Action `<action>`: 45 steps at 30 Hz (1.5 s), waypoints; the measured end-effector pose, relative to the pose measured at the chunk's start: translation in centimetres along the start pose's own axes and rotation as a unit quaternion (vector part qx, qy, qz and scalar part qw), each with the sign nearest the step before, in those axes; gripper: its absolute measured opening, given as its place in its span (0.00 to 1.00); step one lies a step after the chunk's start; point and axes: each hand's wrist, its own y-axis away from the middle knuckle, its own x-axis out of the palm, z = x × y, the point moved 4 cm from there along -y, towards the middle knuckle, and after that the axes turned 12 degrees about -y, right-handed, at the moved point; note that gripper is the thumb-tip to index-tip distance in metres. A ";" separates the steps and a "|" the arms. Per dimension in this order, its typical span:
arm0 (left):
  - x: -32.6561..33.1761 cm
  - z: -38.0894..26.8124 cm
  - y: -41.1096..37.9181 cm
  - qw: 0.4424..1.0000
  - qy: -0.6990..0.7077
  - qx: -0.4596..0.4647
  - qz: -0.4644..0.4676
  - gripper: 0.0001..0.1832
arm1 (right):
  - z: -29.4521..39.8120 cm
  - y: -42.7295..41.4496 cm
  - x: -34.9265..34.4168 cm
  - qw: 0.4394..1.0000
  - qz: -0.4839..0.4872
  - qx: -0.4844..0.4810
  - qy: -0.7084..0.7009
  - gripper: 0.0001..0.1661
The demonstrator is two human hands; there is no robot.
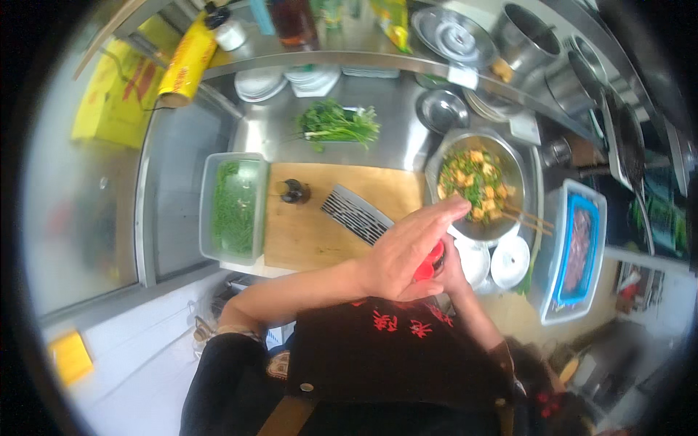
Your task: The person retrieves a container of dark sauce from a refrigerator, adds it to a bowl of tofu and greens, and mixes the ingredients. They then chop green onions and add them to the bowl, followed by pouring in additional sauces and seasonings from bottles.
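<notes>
My left hand is held in front of my apron with its fingers straight and close together, its palm beside the red cap of a container. Behind it, my right hand grips this red-capped container, whose body is mostly hidden. A cleaver-like knife with a dark patterned blade lies on the wooden cutting board, its right end covered by my left hand. On the board's left part is a small dark bottle. Just beyond my fingertips, a steel bowl holds tofu-like cubes with chopped greens and wooden chopsticks.
A plastic tub of chopped greens borders the board's left side. Leafy herbs lie behind it. Two white dishes sit below the bowl, and a blue-lined tub of meat is at right. A steel shelf edge crosses the back.
</notes>
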 end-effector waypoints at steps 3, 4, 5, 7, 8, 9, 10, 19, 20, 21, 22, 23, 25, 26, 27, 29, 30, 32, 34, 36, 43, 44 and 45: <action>-2.4 0.4 -1.4 0.985 -0.039 -0.143 0.090 0.35 | 0.3 -1.5 1.6 0.987 0.052 -0.044 0.144 0.45; -3.2 0.7 -1.6 0.971 -0.005 -0.199 0.134 0.33 | 0.4 -2.3 2.2 0.985 0.064 -0.069 0.145 0.45; -4.0 1.0 -1.3 0.950 0.033 -0.256 0.173 0.32 | 0.2 -2.8 2.6 0.982 0.079 -0.090 0.146 0.46; -6.5 1.2 -0.5 0.917 0.122 -0.341 0.167 0.30 | -1.0 -4.4 3.2 0.978 0.133 -0.061 0.150 0.47; -8.7 1.5 -0.2 0.929 0.127 -0.334 0.094 0.30 | -0.3 -5.4 3.9 0.969 0.141 -0.096 0.176 0.47; -10.8 1.7 0.4 0.935 0.136 -0.326 0.023 0.30 | -0.2 -6.2 4.5 0.979 0.125 -0.056 0.150 0.49; -12.6 2.4 1.5 0.923 0.140 -0.357 -0.027 0.30 | -0.4 -7.1 5.2 0.986 0.108 -0.014 0.125 0.50; -19.0 6.1 13.7 0.858 -0.022 -0.462 -0.223 0.31 | 7.7 -26.0 17.0 0.980 0.157 -0.115 0.042 0.58; -19.2 6.3 14.3 0.856 -0.018 -0.465 -0.224 0.31 | 8.0 -28.6 18.5 0.971 0.157 -0.178 0.013 0.54; -19.3 6.5 14.6 0.852 -0.012 -0.471 -0.229 0.31 | 8.4 -31.2 20.0 0.965 0.144 -0.218 0.021 0.52; -19.3 6.7 14.9 0.847 -0.003 -0.477 -0.235 0.31 | 9.3 -33.0 21.7 0.974 0.148 -0.169 0.005 0.54; -19.4 6.8 15.3 0.841 0.003 -0.485 -0.240 0.31 | 10.5 -34.5 23.0 0.971 0.127 -0.197 0.044 0.53; -19.7 7.2 16.0 0.842 0.023 -0.482 -0.241 0.31 | 12.1 -37.3 24.7 0.963 0.090 -0.235 0.097 0.52; -20.0 7.4 16.2 0.842 0.031 -0.481 -0.242 0.32 | 12.5 -38.5 25.5 0.961 0.080 -0.242 0.107 0.51; -20.3 7.5 16.3 0.845 0.038 -0.476 -0.240 0.32 | 12.9 -39.4 25.9 0.959 0.069 -0.248 0.118 0.51; -21.2 7.7 16.4 0.846 0.038 -0.478 -0.232 0.32 | 13.2 -40.7 26.4 0.959 0.053 -0.252 0.115 0.51; -21.6 7.8 16.6 0.847 0.038 -0.479 -0.228 0.32 | 13.4 -41.1 26.6 0.960 0.044 -0.253 0.113 0.51; -22.2 8.3 17.6 0.845 0.040 -0.477 -0.240 0.32 | 14.3 -40.9 26.6 0.958 0.024 -0.255 0.131 0.51; -22.3 8.9 18.6 0.841 0.046 -0.479 -0.248 0.31 | 15.1 -40.8 26.8 0.952 0.008 -0.257 0.163 0.51; -22.5 9.3 19.3 0.837 0.058 -0.483 -0.249 0.31 | 15.5 -41.0 26.9 0.942 -0.008 -0.260 0.212 0.50; -22.0 9.9 19.5 0.843 0.093 -0.474 -0.237 0.31 | 12.4 -40.4 26.3 0.982 0.015 -0.142 0.127 0.49; -22.1 9.8 19.2 0.842 0.097 -0.475 -0.236 0.31 | 12.5 -40.8 26.3 0.981 0.001 -0.150 0.122 0.49; -22.2 9.7 19.1 0.842 0.101 -0.475 -0.235 0.31 | 12.6 -41.4 26.2 0.980 -0.013 -0.159 0.118 0.49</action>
